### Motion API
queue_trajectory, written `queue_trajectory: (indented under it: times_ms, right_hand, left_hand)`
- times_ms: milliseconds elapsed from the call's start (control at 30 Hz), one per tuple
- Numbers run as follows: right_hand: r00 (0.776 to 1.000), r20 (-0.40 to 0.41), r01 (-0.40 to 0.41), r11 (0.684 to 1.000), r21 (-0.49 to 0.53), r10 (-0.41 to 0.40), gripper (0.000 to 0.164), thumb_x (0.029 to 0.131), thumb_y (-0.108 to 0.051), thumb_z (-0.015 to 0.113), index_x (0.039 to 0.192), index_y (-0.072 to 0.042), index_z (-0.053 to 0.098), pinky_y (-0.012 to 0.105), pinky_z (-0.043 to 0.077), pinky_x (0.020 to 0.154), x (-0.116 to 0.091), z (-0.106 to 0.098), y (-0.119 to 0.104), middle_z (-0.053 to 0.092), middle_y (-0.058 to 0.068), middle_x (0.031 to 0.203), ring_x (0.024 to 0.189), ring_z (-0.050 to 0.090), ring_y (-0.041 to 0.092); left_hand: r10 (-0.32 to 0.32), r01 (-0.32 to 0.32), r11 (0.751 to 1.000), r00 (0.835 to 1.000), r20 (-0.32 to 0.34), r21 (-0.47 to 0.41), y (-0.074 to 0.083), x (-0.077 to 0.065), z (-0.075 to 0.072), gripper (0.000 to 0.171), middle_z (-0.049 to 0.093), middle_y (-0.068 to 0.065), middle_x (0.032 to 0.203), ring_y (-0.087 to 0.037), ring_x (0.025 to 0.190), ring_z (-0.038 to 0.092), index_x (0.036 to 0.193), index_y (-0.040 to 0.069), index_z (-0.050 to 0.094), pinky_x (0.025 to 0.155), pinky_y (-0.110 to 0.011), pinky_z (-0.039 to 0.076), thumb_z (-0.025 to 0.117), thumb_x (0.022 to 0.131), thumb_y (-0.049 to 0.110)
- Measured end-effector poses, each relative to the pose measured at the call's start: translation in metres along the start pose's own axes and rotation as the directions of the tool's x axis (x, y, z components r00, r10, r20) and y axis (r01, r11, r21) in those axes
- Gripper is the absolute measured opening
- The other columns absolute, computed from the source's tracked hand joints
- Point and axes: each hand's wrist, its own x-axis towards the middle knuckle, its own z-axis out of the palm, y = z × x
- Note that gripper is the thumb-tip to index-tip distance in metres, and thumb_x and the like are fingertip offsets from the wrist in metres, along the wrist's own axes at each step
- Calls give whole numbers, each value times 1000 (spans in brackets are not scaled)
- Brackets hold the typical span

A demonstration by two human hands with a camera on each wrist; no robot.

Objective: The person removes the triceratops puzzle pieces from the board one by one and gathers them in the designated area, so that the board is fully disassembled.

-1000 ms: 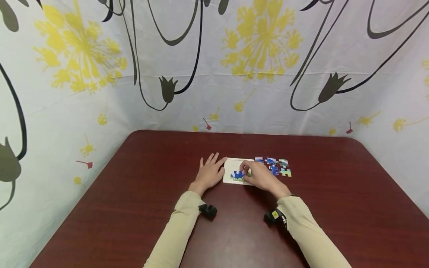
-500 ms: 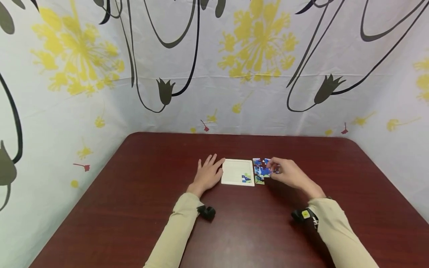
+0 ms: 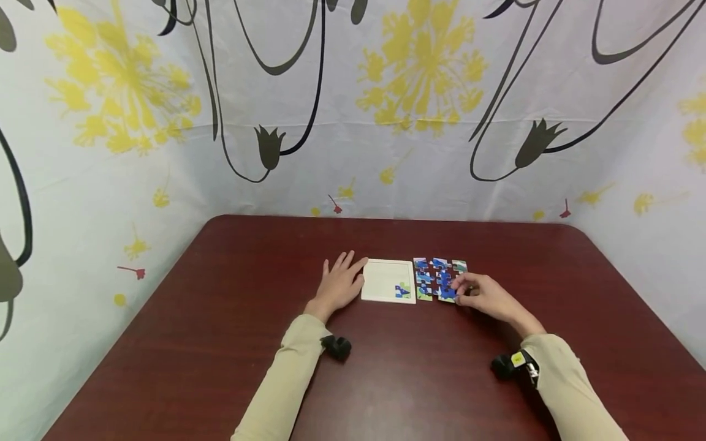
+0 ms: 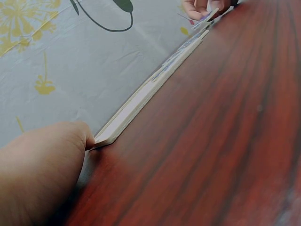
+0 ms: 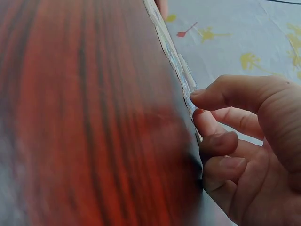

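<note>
My left hand (image 3: 337, 286) lies with fingers spread at the left edge of a cream puzzle tray (image 3: 380, 278), its thumb and a fingertip touching the frame. Joined blue and green jigsaw pieces (image 3: 402, 290) sit in the tray's front right corner. To the right of the tray, my right hand (image 3: 485, 296) pinches a blue and green jigsaw piece (image 3: 447, 294) between thumb and fingers, at the front of the loose pieces. From the left wrist, that piece (image 4: 212, 14) looks tilted, with one edge raised. In the right wrist view, the thumb (image 5: 225, 92) partly hides it.
Several loose jigsaw pieces (image 3: 423, 277) lie in rows against the tray's right side, some partly behind my right fingers. Everything rests on a dark red wooden table (image 3: 386, 367). A patterned cloth (image 3: 353, 141) hangs behind the table's far edge.
My right hand has carried the jigsaw piece from above the tray rightward, then toward the front of the loose pieces. My left hand has stayed at the tray's edge.
</note>
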Motion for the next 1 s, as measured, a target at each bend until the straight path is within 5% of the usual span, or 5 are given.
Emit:
queue_trajectory:
  times_ms: [1000]
  right_hand:
    - [999,-22,-32,998,-57,31,15,82,-4,64,96,-2,60,28,37,57,3,1,-2,50,5,76,62,46,17]
  left_hand:
    - [-7,7,1000,1000,10,7,0,2,-1,47,21,-7,152,-24,140,12,146,28,34,107,-57,3,32,99,34]
